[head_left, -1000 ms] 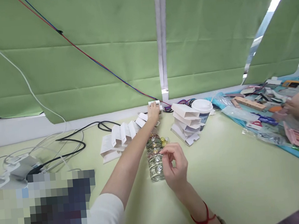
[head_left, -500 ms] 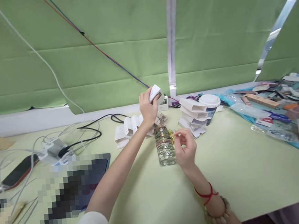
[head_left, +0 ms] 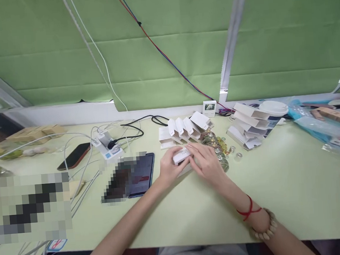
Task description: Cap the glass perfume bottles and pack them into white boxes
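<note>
A small white box (head_left: 181,155) is between my two hands, low over the table. My left hand (head_left: 170,166) is closed round its left side. The fingers of my right hand (head_left: 207,163) press together on its right end. Just beyond my right hand lies a row of clear round containers (head_left: 208,137), partly hidden by that hand. Small yellow pieces (head_left: 222,143) and a little clear round piece (head_left: 238,156) lie to its right. Several white boxes (head_left: 182,129) lean in a row behind my hands.
A stack of white boxes (head_left: 248,125) stands by a lidded cup (head_left: 273,108). On the left are a phone (head_left: 75,156), a tablet (head_left: 143,176), a power strip (head_left: 108,146) and cables. Plastic bags and scissors lie at the far right, and a small picture box (head_left: 209,108) stands at the back.
My left hand has come down and nearer with a white box. My right hand has moved from the clear containers onto that box. The view has turned left.
</note>
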